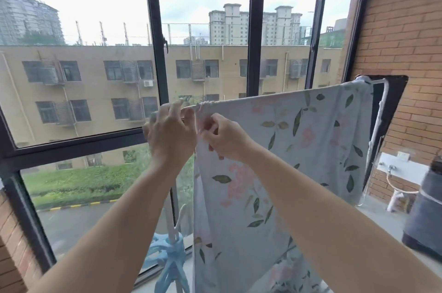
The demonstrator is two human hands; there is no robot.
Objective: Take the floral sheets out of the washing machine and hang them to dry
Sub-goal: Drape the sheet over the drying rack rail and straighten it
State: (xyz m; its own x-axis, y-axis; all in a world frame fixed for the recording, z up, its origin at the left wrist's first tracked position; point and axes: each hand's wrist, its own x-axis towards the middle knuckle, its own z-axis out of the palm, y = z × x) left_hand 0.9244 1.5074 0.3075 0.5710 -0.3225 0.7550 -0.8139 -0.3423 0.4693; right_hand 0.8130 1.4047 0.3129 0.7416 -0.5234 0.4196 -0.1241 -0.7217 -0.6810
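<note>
The floral sheet (299, 149) hung over the drying-rack rail (378, 81). The left grip (169, 132) curled over that rail, steadying it; the right grip (224, 137) pinched the sheet's bunched edge, likely to spread it.

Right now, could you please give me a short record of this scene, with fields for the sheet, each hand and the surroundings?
sheet: floral sheet draped over the white rail, bunched at its left end
left: left hand grips the rail beside the bunched edge
right: right hand pinches the sheet's left edge just below the rail
nearby: window behind, brick wall at right, blue stand below
</note>
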